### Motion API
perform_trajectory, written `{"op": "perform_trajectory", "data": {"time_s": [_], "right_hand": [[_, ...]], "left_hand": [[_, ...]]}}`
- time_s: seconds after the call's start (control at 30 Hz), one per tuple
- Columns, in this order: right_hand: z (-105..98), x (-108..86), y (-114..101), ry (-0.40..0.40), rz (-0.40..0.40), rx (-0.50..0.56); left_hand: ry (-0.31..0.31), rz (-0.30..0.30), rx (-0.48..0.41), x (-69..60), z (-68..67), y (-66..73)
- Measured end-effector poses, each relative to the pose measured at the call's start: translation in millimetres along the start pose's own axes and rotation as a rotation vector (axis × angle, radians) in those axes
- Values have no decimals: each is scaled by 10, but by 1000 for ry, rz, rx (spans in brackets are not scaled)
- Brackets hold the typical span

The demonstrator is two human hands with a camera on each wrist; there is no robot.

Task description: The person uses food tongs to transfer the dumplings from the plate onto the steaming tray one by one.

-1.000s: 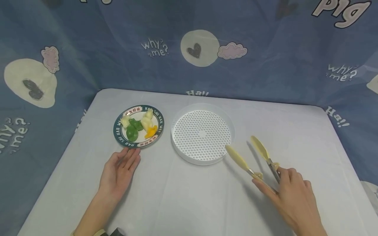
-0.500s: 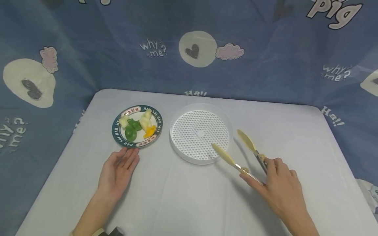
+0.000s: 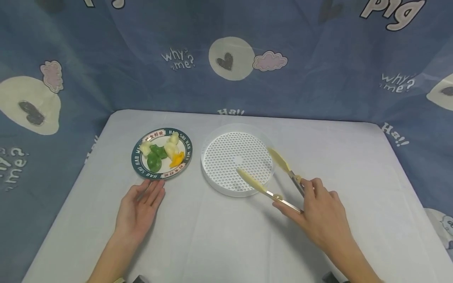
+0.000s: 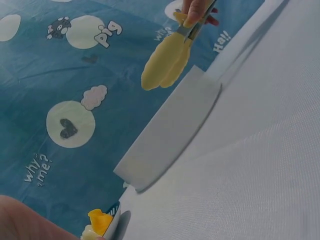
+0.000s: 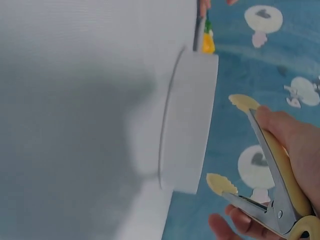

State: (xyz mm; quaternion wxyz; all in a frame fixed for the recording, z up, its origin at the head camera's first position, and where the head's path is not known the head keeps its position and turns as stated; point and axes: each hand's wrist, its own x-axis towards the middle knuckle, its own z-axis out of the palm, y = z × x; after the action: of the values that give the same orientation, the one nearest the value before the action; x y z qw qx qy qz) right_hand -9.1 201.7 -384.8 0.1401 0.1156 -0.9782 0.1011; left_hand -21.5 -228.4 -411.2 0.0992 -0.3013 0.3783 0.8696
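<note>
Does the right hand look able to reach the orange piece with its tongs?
Likely yes: the right hand holds the tongs open above the perforated white tray, with nothing higher between them and the orange piece; the left hand is at the near edge of the green-rimmed plate, off that path.

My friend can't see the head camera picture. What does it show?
A right hand holds yellow-tipped tongs, spread tips appearing over a round white perforated tray. The left hand is at the near edge of a green-rimmed plate of green, pale and yellow food pieces. Printed blue cloth hangs behind.
</note>
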Motion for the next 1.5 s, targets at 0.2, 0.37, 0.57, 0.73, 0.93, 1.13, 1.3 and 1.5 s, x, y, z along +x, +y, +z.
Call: {"op": "perform_trajectory", "data": {"time_s": [0.2, 0.37, 0.57, 0.73, 0.93, 1.13, 1.3, 1.5], "right_hand": [[74, 79, -98, 124, -150, -40], [99, 132, -190, 136, -185, -66], [114, 190, -272, 114, -201, -79], [128, 243, -342, 87, -199, -59], [146, 314, -430, 89, -225, -53], [165, 367, -502, 83, -252, -74], [185, 397, -555, 77, -249, -81], [202, 430, -620, 85, -253, -80]], "left_hand": [[-16, 17, 11, -9, -13, -18], [-21, 23, 19, -3, -16, -21], [-18, 24, 2, -4, -17, -31], [-12, 25, -6, -4, -5, -32], [-26, 42, 29, -11, 2, -29], [-13, 47, 19, -24, 8, -24], [-7, 48, 15, -28, 20, -26], [-13, 48, 8, -20, 28, -36]]}}
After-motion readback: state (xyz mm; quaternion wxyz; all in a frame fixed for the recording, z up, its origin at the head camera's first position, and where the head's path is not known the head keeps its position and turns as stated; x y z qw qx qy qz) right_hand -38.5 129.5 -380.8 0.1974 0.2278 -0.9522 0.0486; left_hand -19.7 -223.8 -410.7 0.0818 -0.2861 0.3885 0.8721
